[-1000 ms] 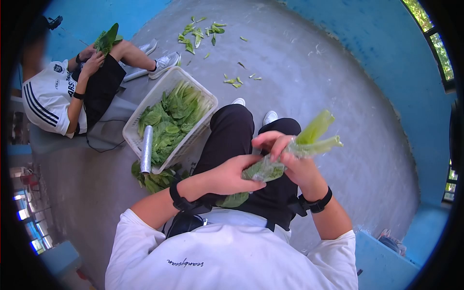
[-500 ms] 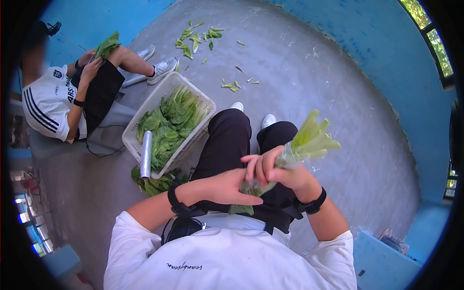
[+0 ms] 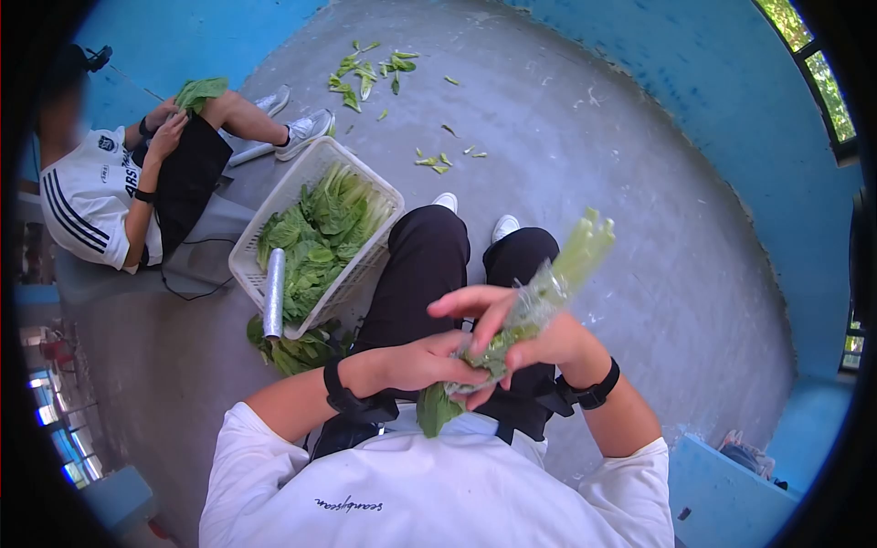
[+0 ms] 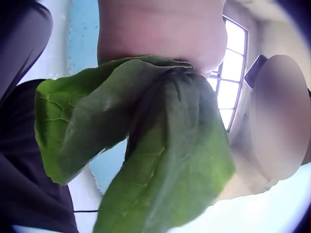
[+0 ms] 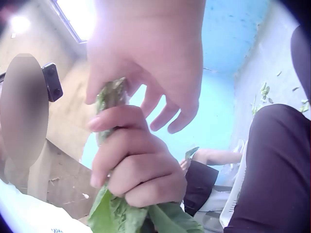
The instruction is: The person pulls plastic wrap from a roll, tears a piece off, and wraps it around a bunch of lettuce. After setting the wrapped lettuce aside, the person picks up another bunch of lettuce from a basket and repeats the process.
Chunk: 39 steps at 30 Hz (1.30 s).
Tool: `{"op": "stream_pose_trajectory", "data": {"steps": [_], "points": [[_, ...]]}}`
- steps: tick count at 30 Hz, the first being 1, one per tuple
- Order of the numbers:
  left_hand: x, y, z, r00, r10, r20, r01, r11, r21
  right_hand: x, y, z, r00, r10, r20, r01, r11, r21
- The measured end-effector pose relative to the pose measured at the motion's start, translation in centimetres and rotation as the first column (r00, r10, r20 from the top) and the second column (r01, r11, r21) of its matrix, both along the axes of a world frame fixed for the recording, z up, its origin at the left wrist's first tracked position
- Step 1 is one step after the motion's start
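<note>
A bunch of leafy greens (image 3: 585, 247) with clear plastic film (image 3: 539, 306) round its stems lies slantwise over the person's lap, stem ends pointing to the upper right. My left hand (image 3: 420, 363) grips it near the leafy end; in the right wrist view the fingers of this left hand (image 5: 141, 167) curl round it. Higher up, my right hand (image 3: 553, 342) holds the wrapped stems between thumb and forefinger, its other fingers spread. Large green leaves (image 4: 180, 145) hang below the hand in the left wrist view.
A white plastic crate (image 3: 364, 251) of greens stands left of the legs, a shiny film roll (image 3: 274, 294) on its edge. More leaves (image 3: 297, 352) lie beside it. Another person (image 3: 100, 201) sits at left holding greens (image 3: 199, 93). Leaf scraps (image 3: 365, 73) litter the floor.
The bunch has tilted steeper, its leafy end shifting left and toward the body. The right hand's fingers have spread from their curl over the film. The other person's greens have dipped.
</note>
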<state>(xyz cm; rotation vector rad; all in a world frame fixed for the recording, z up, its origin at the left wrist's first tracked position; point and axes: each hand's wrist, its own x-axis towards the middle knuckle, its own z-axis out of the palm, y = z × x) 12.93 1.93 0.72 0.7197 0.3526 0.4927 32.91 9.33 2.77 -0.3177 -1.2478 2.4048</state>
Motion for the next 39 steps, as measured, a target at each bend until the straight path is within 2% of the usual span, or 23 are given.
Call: {"op": "stream_pose_trajectory", "data": {"steps": [2,5,6,7,9,10,11,12,13,14,16,19,20,23,24,27,28,29,30,33,35,36,39], "points": [[-0.2,0.0,-0.4,0.997,-0.066,0.046,0.064,0.997,0.053,-0.7,-0.1,0.5,0.987,0.126,-0.1,-0.129,0.991,-0.021],[-1.2,0.2,-2.1,0.988,-0.147,0.043,0.139,0.979,0.15,-1.0,0.1,0.9,0.987,0.127,-0.095,-0.118,0.989,0.093],[-0.8,1.2,-0.9,0.981,-0.191,0.047,0.18,0.967,0.179,-0.9,0.5,0.9,0.995,0.081,-0.059,-0.072,0.987,0.141],[-1.1,1.5,-0.2,0.98,-0.116,-0.163,0.157,0.952,0.265,-0.6,0.7,0.8,0.999,0.031,-0.025,-0.026,0.981,0.191],[-2.5,1.9,0.7,0.845,0.103,-0.524,0.165,0.883,0.439,0.5,0.1,0.5,0.979,-0.158,0.125,0.147,0.985,0.094],[-3.2,2.8,1.3,0.772,0.262,-0.579,0.208,0.756,0.62,0.8,0.2,0.2,0.959,-0.241,0.153,0.229,0.969,0.091],[-4.1,3.1,1.0,0.704,0.461,-0.541,0.201,0.601,0.774,1.2,0.3,0.0,0.928,-0.323,0.185,0.311,0.946,0.092],[-4.9,3.8,1.3,0.658,0.526,-0.539,0.179,0.586,0.791,0.8,0.0,-0.2,0.874,-0.446,0.191,0.426,0.894,0.141],[-5.4,4.3,1.8,0.606,0.588,-0.536,0.159,0.57,0.806,0.6,0.0,0.1,0.839,-0.458,0.296,0.431,0.889,0.154],[-5.1,4.5,2.0,0.675,0.555,-0.486,-0.025,0.676,0.737,0.5,0.0,0.4,0.794,-0.464,0.393,0.434,0.885,0.167],[-3.9,4.6,2.5,0.775,0.525,-0.351,-0.344,0.817,0.462,-0.6,-0.1,1.1,0.726,-0.455,0.516,0.433,0.885,0.17],[-1.8,5.4,3.6,0.686,0.577,-0.444,-0.017,0.622,0.783,-2.4,0.0,-0.2,0.751,-0.442,0.49,0.417,0.894,0.167],[-1.5,5.5,3.5,0.657,0.559,-0.506,0.065,0.627,0.777,-3.1,-0.3,0.1,0.75,-0.484,0.45,0.46,0.871,0.172],[-0.9,5.4,3.1,0.704,0.476,-0.527,-0.165,0.832,0.53,-3.4,-0.4,0.6,0.686,-0.533,0.496,0.274,0.82,0.502],[-1.0,5.3,2.5,0.746,0.491,-0.45,-0.263,0.838,0.479,-2.5,-0.3,0.3,0.725,-0.432,0.537,0.149,0.86,0.489],[-2.3,5.2,1.3,0.791,0.553,-0.262,-0.484,0.827,0.286,-1.3,-0.3,0.5,0.772,-0.377,0.512,0.073,0.852,0.518],[-2.8,5.1,1.4,0.782,0.576,-0.236,-0.532,0.815,0.229,-0.9,-0.3,1.0,0.769,-0.422,0.481,0.123,0.836,0.535],[-3.2,5.1,1.5,0.77,0.602,-0.211,-0.577,0.799,0.172,-0.3,-0.2,1.2,0.755,-0.41,0.511,0.155,0.87,0.469],[-3.1,4.9,1.8,0.731,0.636,-0.246,-0.585,0.77,0.255,0.3,0.0,0.4,0.755,-0.433,0.493,0.228,0.878,0.421],[-3.6,4.5,0.8,0.832,0.552,-0.054,-0.554,0.824,-0.117,0.9,0.4,0.2,0.723,-0.513,0.463,0.385,0.855,0.346],[-3.0,4.3,0.9,0.831,0.53,-0.17,-0.535,0.845,0.023,0.8,0.5,0.8,0.694,-0.573,0.436,0.455,0.818,0.351],[-2.6,4.0,0.6,0.821,0.519,-0.239,-0.51,0.854,0.102,0.4,0.2,0.6,0.66,-0.637,0.398,0.547,0.771,0.326],[-1.0,3.0,0.8,0.74,0.586,-0.332,-0.471,0.802,0.366,-0.9,-0.3,1.7,0.585,-0.79,0.181,0.465,0.51,0.723]]}}
